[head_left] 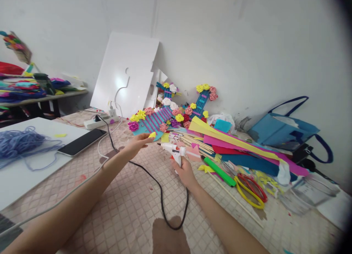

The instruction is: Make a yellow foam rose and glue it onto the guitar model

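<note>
A small yellow paper piece (152, 135) is pinched in the fingertips of my left hand (139, 143), close to the blue base of a craft piece (156, 122) with purple strips and paper flowers. My right hand (184, 170) is wrapped round the handle of a white glue gun (172, 148). Its dark nozzle points left, toward my left hand, a short way apart from it. From the gun's handle area a black cable (161, 189) loops over the tiled-pattern tabletop (123, 210).
Wooden sticks (196, 142), a green cutter (219, 171), yellow-handled scissors (249, 193) and coloured paper strips (233, 136) lie right. At left are a phone (82, 142), blue yarn (20, 144) and a power strip (101, 122). A blue bag (280, 129) stands back right.
</note>
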`<state>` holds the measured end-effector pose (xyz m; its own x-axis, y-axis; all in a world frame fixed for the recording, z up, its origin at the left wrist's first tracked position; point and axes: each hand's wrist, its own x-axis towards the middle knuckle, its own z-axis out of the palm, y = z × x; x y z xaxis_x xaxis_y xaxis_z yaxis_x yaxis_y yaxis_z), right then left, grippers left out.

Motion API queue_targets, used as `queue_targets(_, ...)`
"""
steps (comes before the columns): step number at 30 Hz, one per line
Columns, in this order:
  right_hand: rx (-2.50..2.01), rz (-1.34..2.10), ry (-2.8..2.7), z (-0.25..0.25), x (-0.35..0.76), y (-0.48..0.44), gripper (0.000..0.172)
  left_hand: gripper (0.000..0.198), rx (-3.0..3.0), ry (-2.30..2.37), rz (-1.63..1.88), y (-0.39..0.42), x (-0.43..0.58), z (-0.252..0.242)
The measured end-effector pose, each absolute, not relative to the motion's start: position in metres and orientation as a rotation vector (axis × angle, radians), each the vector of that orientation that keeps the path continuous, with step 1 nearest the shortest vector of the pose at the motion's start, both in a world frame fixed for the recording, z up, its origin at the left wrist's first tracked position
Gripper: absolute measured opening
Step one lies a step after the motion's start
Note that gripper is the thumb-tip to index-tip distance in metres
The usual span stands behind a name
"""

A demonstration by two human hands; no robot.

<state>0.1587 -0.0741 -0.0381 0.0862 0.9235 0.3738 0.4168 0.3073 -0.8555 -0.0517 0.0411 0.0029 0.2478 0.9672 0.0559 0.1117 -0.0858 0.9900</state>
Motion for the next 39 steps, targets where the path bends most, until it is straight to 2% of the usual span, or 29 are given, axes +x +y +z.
queue_targets(6, -1.295, 0.614, -1.506, -0.04, 0.158, -0.073, 0.029, 0.039, 1.993, 1.502, 1.248, 0.066, -0.071, 0.012)
queue_targets(14, -1.305, 0.637, -1.5, -0.042, 0.158, -0.072, 0.029, 0.032, 2.456, 1.739, 1.11, 0.087, -0.07, 0.016)
queue_targets(26, -1.3, 0.668, -1.502, -0.043, 0.159, -0.071, 0.03, 0.032, 2.621, 1.843, 0.948, 0.093, -0.066, 0.015)
queue_targets(39, -1.303, 0.658, -1.514, -0.045, 0.159, -0.07, 0.027, 0.024, 2.851, 1.669, 0.891, 0.09, -0.051, 0.01)
